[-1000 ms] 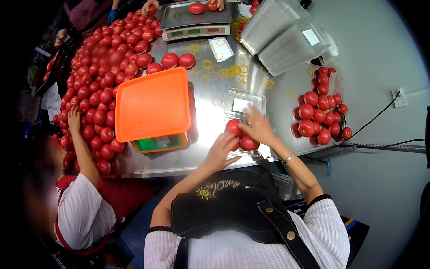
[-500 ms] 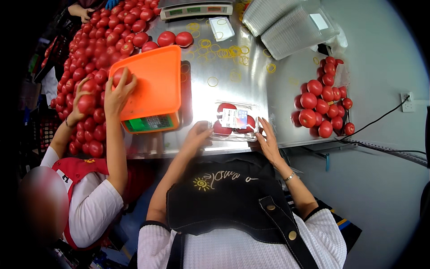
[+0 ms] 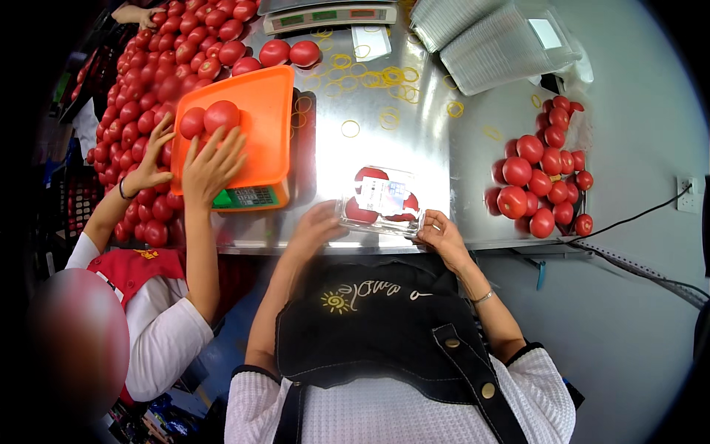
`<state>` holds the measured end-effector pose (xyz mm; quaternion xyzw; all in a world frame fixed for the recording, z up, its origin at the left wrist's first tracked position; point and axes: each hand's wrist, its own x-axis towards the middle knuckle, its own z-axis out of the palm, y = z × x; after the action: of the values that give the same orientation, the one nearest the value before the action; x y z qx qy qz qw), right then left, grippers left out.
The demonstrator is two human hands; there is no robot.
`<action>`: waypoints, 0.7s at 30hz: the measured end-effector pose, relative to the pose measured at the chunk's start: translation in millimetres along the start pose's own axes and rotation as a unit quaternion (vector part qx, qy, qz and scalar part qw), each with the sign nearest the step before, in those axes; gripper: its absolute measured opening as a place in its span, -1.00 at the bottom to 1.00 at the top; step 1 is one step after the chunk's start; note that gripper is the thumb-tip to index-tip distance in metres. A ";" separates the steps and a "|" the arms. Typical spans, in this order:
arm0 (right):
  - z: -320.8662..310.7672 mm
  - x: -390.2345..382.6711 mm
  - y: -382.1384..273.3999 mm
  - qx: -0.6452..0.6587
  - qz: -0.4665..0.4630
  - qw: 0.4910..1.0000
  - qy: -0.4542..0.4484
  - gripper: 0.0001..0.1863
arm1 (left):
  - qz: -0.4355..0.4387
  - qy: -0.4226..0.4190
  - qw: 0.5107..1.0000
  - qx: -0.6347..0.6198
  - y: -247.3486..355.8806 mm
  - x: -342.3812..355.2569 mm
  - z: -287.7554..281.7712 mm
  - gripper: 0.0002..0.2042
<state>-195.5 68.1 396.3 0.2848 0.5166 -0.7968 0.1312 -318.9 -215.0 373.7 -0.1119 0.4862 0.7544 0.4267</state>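
A clear plastic box [image 3: 405,226] of red tomatoes lies at the metal table's front edge, turned slightly askew. Across its top is a white and blue label [image 3: 383,195]. My right hand [image 3: 441,238] pinches the box's near right corner between thumb and fingers. At the left end, my left hand [image 3: 318,228] has its fingers curled against the side; they are slightly blurred and the thumb is hard to see. Between them, both hands hold the box.
Left of me a co-worker's hands [image 3: 211,166] are at an orange scale tray [image 3: 268,140] bearing two tomatoes. A tomato heap [image 3: 140,96] fills the far left. Yellow rubber bands [image 3: 392,76], stacked clear boxes [image 3: 503,52] and a second scale [image 3: 329,16] sit behind; loose tomatoes [image 3: 543,174] lie right.
The box has turned slightly clockwise and shifted a little left. My right hand has closed from spread fingers onto its corner. The co-worker has set tomatoes on the orange tray.
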 end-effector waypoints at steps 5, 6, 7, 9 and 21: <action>-3.3 5.0 0.2 -0.001 0.021 1.000 -0.013 -0.55 | 0.005 0.022 1.000 0.013 -3.5 2.9 0.0 -0.64; -4.2 8.3 1.7 -0.001 0.012 1.000 -0.017 -0.55 | 0.005 0.024 1.000 0.017 -3.0 3.4 0.2 -0.64; -12.2 12.7 0.8 -0.021 0.017 0.999 -0.047 -0.56 | 0.006 0.026 0.999 0.020 -2.8 3.4 0.5 -0.65; -35.0 40.0 -35.3 -0.141 0.076 0.982 -0.104 -0.62 | 0.005 0.033 0.999 0.015 -0.4 0.7 4.4 -0.65; 20.2 303.6 -140.9 -0.648 -0.417 0.615 0.168 -0.71 | -0.065 0.027 0.997 -0.042 -43.4 -3.8 61.1 -0.74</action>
<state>-516.7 136.7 329.0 0.0085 0.9746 -0.1623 -0.1542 -268.9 -159.3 378.9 -0.1814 0.4569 0.7415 0.4566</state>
